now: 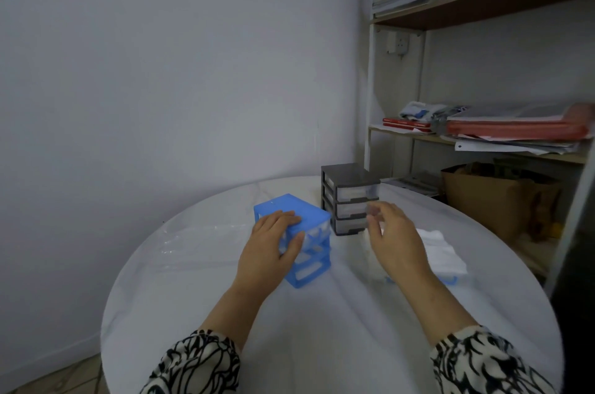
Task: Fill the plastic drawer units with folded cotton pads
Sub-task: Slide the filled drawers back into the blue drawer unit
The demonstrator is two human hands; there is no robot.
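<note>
Two hands: left [273,240] grips upright blue drawer unit [294,239], fronts facing right-near; right [394,237] relaxed, empty.

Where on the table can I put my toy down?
Bare cloth lies on the near side of the table between the two sleeves, and left of the blue drawer unit. It is crowded around the black drawer unit and the white cotton pads.

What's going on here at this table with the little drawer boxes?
A person is sorting cotton pads into small drawer units on a round white table. The left hand holds the blue drawer unit by its top corner, steadying it. The right hand hovers, blurred, in front of the black drawer unit, above a pile of white folded pads. Whether it holds anything is unclear.
</note>
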